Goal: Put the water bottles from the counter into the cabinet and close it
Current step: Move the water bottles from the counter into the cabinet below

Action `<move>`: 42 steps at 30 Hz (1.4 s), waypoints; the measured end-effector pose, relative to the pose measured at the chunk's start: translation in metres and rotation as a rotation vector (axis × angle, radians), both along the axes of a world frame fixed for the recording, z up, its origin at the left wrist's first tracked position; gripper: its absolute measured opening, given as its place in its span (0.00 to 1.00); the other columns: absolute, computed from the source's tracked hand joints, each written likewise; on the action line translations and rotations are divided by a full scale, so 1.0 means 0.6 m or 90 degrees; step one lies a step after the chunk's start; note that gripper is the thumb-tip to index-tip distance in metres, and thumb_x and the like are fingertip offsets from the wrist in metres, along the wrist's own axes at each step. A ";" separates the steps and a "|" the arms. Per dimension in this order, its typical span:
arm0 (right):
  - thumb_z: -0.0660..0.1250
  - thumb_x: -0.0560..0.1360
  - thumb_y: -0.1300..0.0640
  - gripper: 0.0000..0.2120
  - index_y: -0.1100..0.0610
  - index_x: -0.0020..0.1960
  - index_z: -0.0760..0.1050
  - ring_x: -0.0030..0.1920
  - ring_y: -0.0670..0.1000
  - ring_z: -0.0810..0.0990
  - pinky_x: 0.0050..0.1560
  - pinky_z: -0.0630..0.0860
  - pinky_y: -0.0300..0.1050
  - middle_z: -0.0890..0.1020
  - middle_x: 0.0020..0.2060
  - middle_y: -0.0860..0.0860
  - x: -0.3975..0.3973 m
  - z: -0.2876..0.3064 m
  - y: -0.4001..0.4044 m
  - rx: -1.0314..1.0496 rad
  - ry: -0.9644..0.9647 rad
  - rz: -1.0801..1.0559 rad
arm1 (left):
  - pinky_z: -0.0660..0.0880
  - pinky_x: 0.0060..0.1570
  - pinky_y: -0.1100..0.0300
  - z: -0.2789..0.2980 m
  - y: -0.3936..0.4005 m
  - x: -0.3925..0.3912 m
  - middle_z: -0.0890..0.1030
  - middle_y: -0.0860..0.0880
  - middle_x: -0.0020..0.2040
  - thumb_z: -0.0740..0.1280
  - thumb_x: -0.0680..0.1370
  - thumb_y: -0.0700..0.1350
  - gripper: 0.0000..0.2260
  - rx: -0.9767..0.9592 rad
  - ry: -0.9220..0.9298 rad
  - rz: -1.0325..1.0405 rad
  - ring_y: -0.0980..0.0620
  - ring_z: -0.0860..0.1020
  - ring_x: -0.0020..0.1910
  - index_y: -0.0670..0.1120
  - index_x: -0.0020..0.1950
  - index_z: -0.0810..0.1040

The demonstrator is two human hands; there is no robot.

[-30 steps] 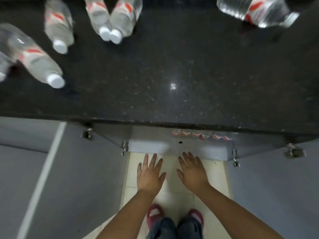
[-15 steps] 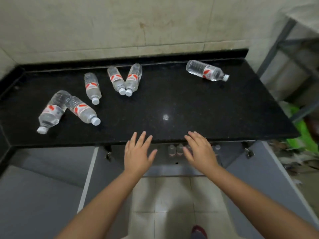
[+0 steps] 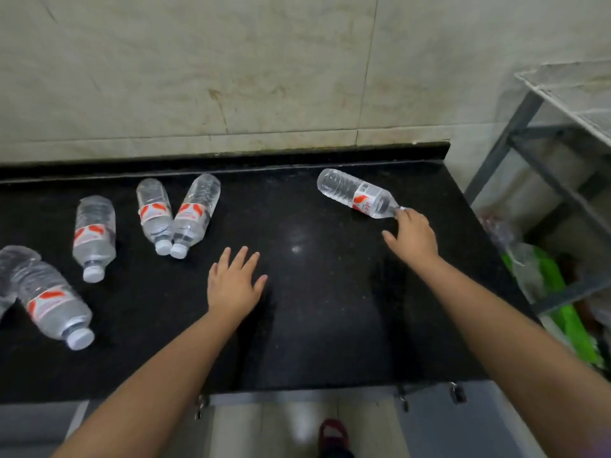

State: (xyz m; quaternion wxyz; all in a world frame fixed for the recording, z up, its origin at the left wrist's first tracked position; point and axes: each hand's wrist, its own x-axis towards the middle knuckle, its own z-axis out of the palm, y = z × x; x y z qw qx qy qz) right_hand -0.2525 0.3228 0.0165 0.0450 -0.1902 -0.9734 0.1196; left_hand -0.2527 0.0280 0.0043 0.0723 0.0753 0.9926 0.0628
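While the tiled wall (image 3: 231, 67) fills the top of the view, the black counter (image 3: 314, 325) spreads beneath it, with a grey metal rack (image 3: 542, 153) standing just beside its right end. Six water bottles lie on their sides on the counter: a lone bottle (image 3: 358, 193) toward the back right, a touching pair (image 3: 177, 214) at back centre-left, a single bottle (image 3: 94, 236) left of them, and a nearer bottle (image 3: 54, 305) at the left edge, resting against another that is cut off by the frame. The right hand (image 3: 411, 238) reaches to the lone bottle's cap end, fingers curled at the cap; whether it grips cannot be told. The left hand (image 3: 234, 282) hovers flat over bare counter, fingers spread, holding nothing.
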 end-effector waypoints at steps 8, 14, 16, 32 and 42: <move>0.65 0.76 0.60 0.26 0.66 0.70 0.61 0.65 0.66 0.69 0.65 0.68 0.56 0.69 0.65 0.67 -0.139 -0.066 0.066 -0.161 -0.074 -0.050 | 0.58 0.75 0.49 -0.038 -0.005 -0.126 0.58 0.47 0.78 0.58 0.81 0.51 0.25 -0.023 -0.040 0.121 0.45 0.53 0.78 0.48 0.77 0.57; 0.64 0.78 0.58 0.22 0.68 0.68 0.65 0.57 0.63 0.74 0.56 0.72 0.54 0.74 0.58 0.66 -0.126 -0.098 -0.022 -0.157 0.004 0.055 | 0.62 0.71 0.43 -0.038 -0.063 -0.162 0.61 0.40 0.76 0.65 0.78 0.45 0.28 -0.039 0.009 0.209 0.40 0.56 0.76 0.40 0.75 0.59; 0.64 0.78 0.56 0.24 0.66 0.69 0.64 0.57 0.63 0.74 0.55 0.72 0.53 0.74 0.59 0.65 -0.124 -0.103 -0.055 -0.172 0.016 0.076 | 0.65 0.68 0.42 -0.036 -0.078 -0.168 0.63 0.38 0.74 0.65 0.78 0.44 0.27 -0.029 0.021 0.253 0.38 0.60 0.74 0.39 0.74 0.61; 0.68 0.65 0.53 0.16 0.66 0.43 0.83 0.25 0.55 0.80 0.23 0.75 0.36 0.80 0.30 0.59 0.028 -0.046 -0.224 -0.060 0.273 0.122 | 0.76 0.50 0.46 -0.006 -0.184 -0.114 0.73 0.31 0.56 0.68 0.76 0.36 0.16 0.141 0.143 0.031 0.32 0.75 0.51 0.34 0.62 0.75; 0.72 0.58 0.62 0.12 0.67 0.39 0.80 0.30 0.57 0.77 0.37 0.68 0.44 0.77 0.32 0.62 0.221 0.065 -0.338 -0.053 0.303 0.244 | 0.77 0.30 0.54 0.094 -0.241 0.109 0.76 0.37 0.33 0.64 0.64 0.46 0.12 0.213 0.241 -0.157 0.37 0.77 0.30 0.37 0.35 0.81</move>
